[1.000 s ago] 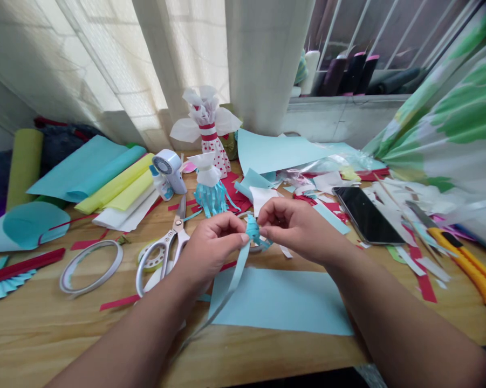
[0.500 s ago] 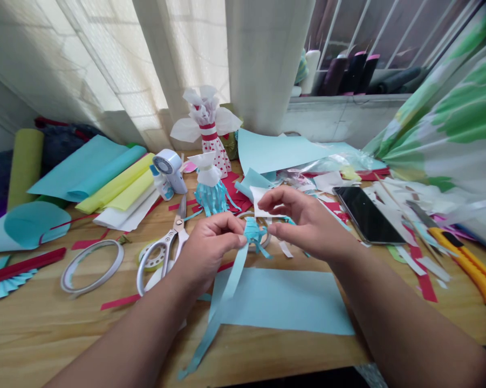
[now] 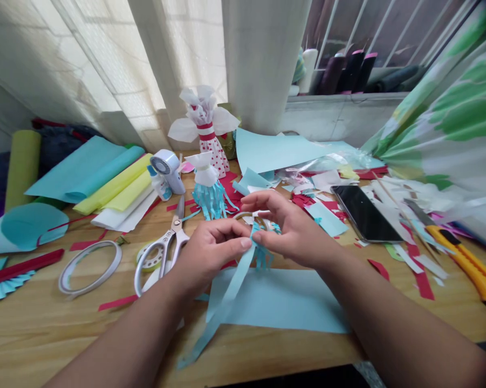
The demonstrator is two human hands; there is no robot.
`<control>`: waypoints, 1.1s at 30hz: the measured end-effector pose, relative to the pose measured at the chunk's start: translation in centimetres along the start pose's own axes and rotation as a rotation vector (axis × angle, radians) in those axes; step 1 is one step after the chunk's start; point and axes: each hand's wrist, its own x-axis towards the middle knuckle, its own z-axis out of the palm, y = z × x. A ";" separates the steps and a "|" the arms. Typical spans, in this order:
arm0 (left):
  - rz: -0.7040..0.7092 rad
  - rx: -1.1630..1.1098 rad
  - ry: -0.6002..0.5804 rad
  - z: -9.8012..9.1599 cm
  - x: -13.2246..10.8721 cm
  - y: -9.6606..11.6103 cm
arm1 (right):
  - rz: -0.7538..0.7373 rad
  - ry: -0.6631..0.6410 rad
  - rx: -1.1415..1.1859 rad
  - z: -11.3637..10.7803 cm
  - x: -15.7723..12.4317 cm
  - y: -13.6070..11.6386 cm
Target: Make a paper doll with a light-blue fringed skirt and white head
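Observation:
My left hand is closed, its thumb and fingers pinching the upper end of a long light-blue paper strip that trails down toward the table's front edge. Just behind the strip hangs a small fringed blue paper piece, partly covered by my hands. My right hand has its thumb pressed against the top of this piece, with the index finger curved above; its other fingertips are partly hidden. A flat light-blue paper rectangle lies beneath both hands.
Scissors and a tape roll lie left. Behind stand a white-and-blue fringed figure, a figure in a heart-patterned dress and a small fan. A phone, paper scraps and a yellow cutter lie right.
My right hand has come left and its thumb now meets the blue paper beside my left thumb. The fringe hangs lower, and the white piece near my right fingers is mostly hidden.

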 end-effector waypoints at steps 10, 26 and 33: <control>-0.079 0.010 0.072 0.4 0.4 -0.3 | 0.104 -0.017 0.178 0.2 0.0 -0.2; -0.107 -0.073 0.136 0.1 0.6 -0.1 | 0.300 -0.036 0.511 -0.7 0.4 0.4; -0.165 -0.170 0.041 0.3 0.5 0.4 | 0.303 0.009 0.503 -1.0 0.4 0.3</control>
